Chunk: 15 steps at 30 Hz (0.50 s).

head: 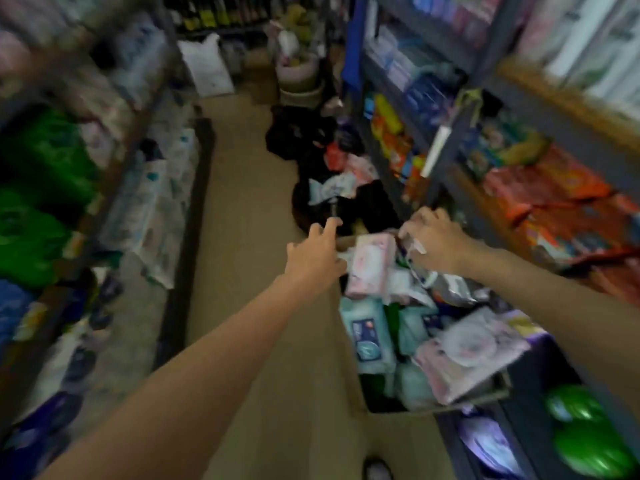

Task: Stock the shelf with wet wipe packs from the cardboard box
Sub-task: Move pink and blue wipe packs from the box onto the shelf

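Observation:
A cardboard box [349, 344] stands on the aisle floor by the right-hand shelving, filled with several wet wipe packs in pink, teal and white. My left hand [317, 252] reaches over the box's far left corner, fingers spread, touching the edge of a pink pack [370, 268]. My right hand [433, 240] is over the far end of the box with its fingers curled round a white-wrapped pack [414, 245]. A teal pack [369, 336] and a pale pink pack [467, 351] lie nearer to me. The frame is motion-blurred.
Shelving [519, 188] on the right holds orange, blue and pink goods. Left shelves [114, 188] carry green bags and white packs. Black bags [311, 133] with loose goods lie on the floor past the box. The tan floor [242, 188] runs between them. My shoe [377, 471] shows below.

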### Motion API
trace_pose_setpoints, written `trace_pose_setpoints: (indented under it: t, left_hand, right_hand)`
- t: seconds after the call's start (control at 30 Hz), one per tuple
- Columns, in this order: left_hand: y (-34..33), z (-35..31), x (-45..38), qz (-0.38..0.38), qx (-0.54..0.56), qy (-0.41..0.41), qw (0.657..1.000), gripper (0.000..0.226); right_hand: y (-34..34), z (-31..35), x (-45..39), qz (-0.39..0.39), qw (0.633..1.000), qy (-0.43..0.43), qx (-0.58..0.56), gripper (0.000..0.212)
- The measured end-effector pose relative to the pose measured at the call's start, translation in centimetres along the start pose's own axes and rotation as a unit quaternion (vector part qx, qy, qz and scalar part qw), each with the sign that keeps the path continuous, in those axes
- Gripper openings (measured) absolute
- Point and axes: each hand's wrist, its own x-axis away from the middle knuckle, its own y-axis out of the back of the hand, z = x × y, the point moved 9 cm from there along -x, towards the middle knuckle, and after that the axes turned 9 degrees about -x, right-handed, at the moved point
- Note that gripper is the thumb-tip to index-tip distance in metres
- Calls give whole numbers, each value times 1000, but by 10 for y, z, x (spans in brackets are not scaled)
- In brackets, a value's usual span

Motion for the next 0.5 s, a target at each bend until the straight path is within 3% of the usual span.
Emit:
trace_pose_setpoints:
  t: [0.07, 0.17, 0.27, 0.37, 0.43, 0.5]
  left_hand:
    - [-47, -43, -18, 40, -17, -31, 999, 65]
    - [-106, -95, -34, 86, -55, -83, 991, 72]
    - [-163, -124, -36, 123, -78, -109, 983, 76]
    - [-217, -135, -27, 166, -108, -129, 972, 84]
    - [-242, -135, -19, 191, -136, -146, 961, 90]
    - [-253, -130, -19, 201, -142, -151, 957, 93]
  right_hand:
    - [-34, -49, 14, 50, 999, -6, -4, 37]
    - [-90, -94, 33, 187, 982, 26, 13, 53]
    - [-148, -130, 61, 324, 937, 59, 116, 90]
    - [-196, -159, 85, 397, 890, 72, 211, 114]
    - [-222, -164, 83, 387, 891, 85, 224, 106]
    - [-235, -161, 69, 333, 917, 94, 200, 82]
